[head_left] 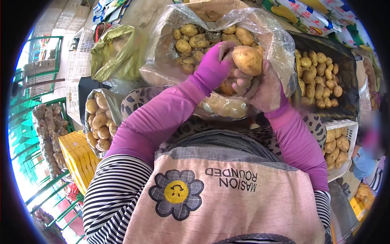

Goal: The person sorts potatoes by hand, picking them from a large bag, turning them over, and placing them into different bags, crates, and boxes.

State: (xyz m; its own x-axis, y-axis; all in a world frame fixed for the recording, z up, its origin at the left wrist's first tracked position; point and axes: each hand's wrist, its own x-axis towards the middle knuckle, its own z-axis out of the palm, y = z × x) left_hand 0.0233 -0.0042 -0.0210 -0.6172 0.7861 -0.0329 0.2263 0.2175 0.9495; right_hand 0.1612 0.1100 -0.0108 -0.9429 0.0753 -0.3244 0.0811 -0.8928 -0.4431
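Observation:
A large tan potato (248, 60) is held up between my two hands, over a cardboard box (209, 11) lined with clear plastic. My left hand (221, 57), partly covered by a purple sleeve, grips the potato's left side with its fingertips. From the lower right, my right hand (262, 89) holds it, thumb along its right edge and dirty fingers curled beneath. More potatoes (189, 30) lie inside the box under and behind my hands, some with dark soil on them. My hands and the raised potato hide part of the contents.
To the right, a dark-lined crate holds potatoes (319, 77), with a white crate (345, 152) of potatoes below. On the left are a bag of potatoes (99, 120), a yellow-green sack (115, 53) and yellow crates (77, 156). Part of another person (365, 162) shows at far right.

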